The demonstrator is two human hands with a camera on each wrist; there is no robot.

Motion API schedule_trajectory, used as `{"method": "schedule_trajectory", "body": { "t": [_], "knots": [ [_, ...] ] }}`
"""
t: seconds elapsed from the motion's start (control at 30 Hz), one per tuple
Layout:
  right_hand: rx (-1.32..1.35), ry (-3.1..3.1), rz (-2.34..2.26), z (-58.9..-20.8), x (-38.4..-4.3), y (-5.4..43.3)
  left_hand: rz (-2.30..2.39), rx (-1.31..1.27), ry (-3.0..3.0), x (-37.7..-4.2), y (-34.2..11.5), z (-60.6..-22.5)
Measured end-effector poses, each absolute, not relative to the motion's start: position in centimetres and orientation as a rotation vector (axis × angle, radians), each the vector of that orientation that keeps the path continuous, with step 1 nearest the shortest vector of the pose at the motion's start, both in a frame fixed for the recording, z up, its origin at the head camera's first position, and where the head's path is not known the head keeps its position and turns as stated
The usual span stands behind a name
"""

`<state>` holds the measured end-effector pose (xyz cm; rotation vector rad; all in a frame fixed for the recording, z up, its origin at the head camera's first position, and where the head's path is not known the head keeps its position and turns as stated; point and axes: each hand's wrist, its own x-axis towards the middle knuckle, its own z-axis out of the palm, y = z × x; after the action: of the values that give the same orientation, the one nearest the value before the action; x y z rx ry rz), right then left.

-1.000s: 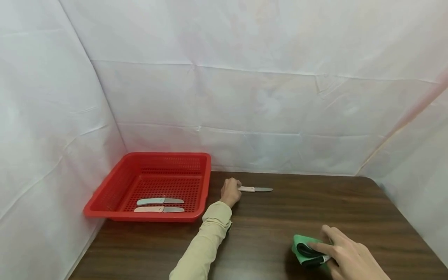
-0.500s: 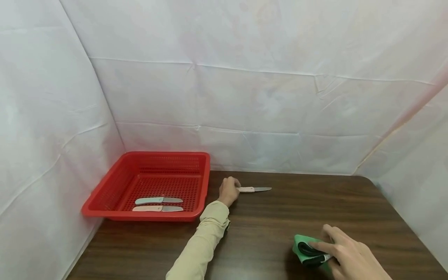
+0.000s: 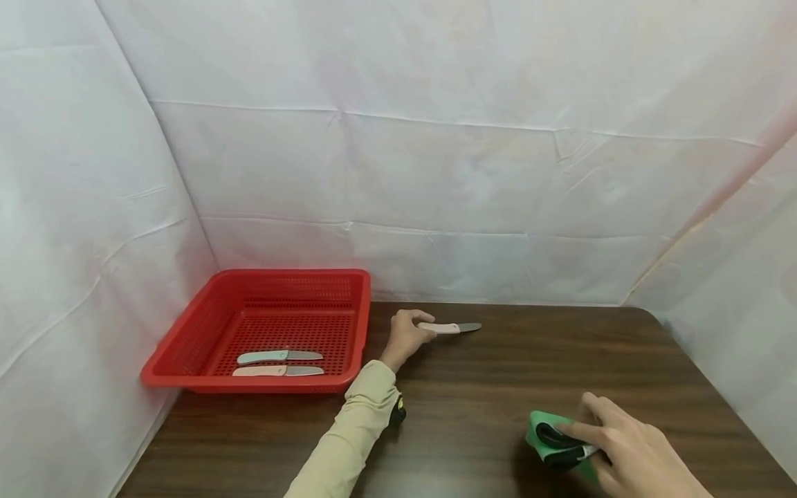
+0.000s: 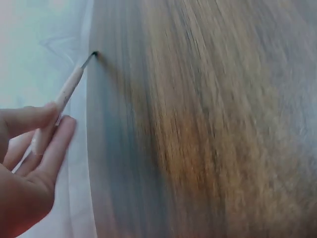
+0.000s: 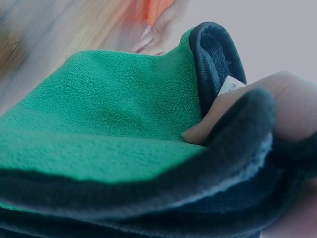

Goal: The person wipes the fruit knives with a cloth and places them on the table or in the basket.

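My left hand [image 3: 406, 339] pinches a small knife by its pale pink handle [image 3: 442, 328] near the table's back edge, the blade pointing right in the head view. In the left wrist view the thumb and fingers grip the knife handle [image 4: 70, 90], and the blade slants down with its tip close to the table. At the front right, my right hand [image 3: 631, 446] holds a folded green cloth [image 5: 109, 99] with dark edging and a small white label. The cloth's folds hide part of that hand in the right wrist view.
A red plastic basket [image 3: 363, 346] stands at the back left. Inside lie a knife with a light blue handle [image 3: 264, 356] and another with a pink handle [image 3: 261, 371]. White sheeting [image 3: 436, 173] rises behind and beside the brown table [image 3: 473, 387].
My left hand has raised the pink-handled knife slightly from where it lay, tilting it. My right hand and the cloth have shifted only a little.
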<state>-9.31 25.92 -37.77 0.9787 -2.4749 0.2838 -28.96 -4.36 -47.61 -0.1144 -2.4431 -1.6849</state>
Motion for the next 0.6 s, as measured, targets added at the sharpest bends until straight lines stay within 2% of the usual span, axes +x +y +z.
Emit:
{"method": "schedule_trajectory", "body": {
  "t": [0.23, 0.43, 0.6],
  "knots": [
    [0.950, -2.509, 0.269, -37.5, -8.9, 25.9, -2.235, -0.128, -1.979, -26.7, -4.7, -45.1],
    [0.905, -2.545, 0.300, -37.1, -8.5, 25.9, -2.399, -0.088, -1.755, -27.5, -4.2, -47.0],
    [0.874, -2.541, 0.307, -37.0, -8.6, 25.8, -2.479, -0.097, -1.643, -26.4, -3.8, -46.0]
  ]
}}
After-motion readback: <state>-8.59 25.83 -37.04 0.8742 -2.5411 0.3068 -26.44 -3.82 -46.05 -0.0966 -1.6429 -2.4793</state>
